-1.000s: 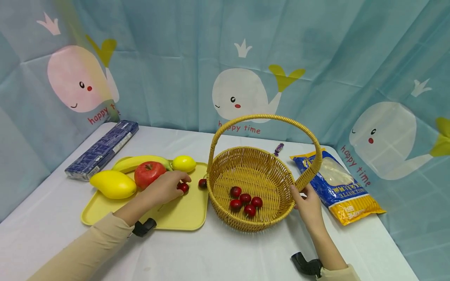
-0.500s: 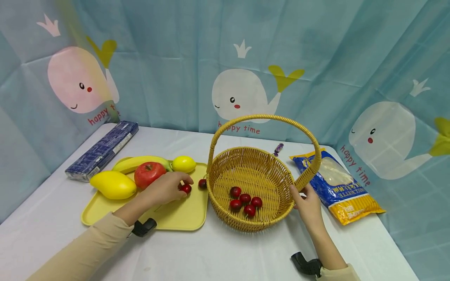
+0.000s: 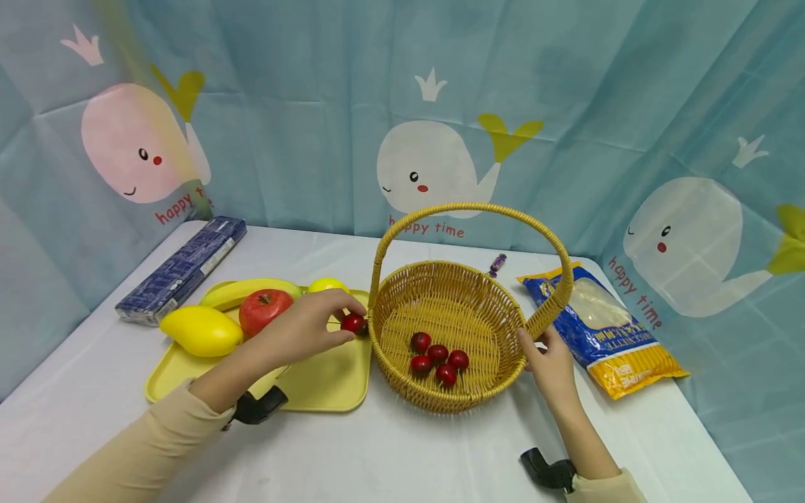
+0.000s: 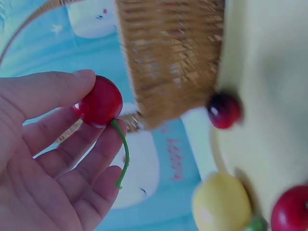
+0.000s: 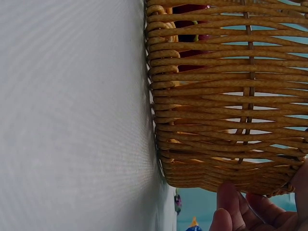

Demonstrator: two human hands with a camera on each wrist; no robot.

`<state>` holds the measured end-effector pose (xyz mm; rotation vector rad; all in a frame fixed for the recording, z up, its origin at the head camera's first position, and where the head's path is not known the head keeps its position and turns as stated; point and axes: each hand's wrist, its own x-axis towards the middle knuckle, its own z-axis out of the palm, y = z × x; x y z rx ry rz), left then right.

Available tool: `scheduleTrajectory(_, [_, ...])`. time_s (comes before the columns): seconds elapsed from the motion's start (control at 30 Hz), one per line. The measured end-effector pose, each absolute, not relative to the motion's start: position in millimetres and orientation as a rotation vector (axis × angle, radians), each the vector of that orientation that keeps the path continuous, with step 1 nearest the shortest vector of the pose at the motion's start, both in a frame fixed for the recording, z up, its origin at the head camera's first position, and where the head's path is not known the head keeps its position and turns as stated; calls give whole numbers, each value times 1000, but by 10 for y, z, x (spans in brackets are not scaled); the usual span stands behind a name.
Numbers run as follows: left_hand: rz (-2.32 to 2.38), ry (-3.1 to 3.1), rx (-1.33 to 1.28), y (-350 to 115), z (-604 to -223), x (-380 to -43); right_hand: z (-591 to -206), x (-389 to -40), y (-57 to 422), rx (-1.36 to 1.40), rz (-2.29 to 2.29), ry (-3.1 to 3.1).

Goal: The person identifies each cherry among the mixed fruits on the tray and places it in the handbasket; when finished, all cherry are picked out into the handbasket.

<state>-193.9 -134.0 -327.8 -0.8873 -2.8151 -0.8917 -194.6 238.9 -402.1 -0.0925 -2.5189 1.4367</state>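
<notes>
My left hand pinches a red cherry between thumb and fingers, its green stem hanging down. That cherry is above the yellow tray, just left of the wicker basket. Another, darker cherry lies on the tray beside the basket wall. Inside the basket are several red cherries. At the basket's right side, my right hand grips the rim by the foot of the handle; in the right wrist view its fingers touch the woven wall.
On the tray lie a mango, a red apple, a banana and a lemon. A long blue pack lies at the left, a blue-yellow bag at the right. Behind the basket is a purple-wrapped candy.
My left hand has lifted the cherry off the tray and carried it right, toward the basket. The right hand and the basket stay in place.
</notes>
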Motion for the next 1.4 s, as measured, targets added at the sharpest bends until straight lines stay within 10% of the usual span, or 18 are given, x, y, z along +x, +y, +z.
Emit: scheduleTrajectory(1.4, [-543,-3076,-1161,-447,-3569,-2299,-4007,-1943,2374,-103,1473,-2507])
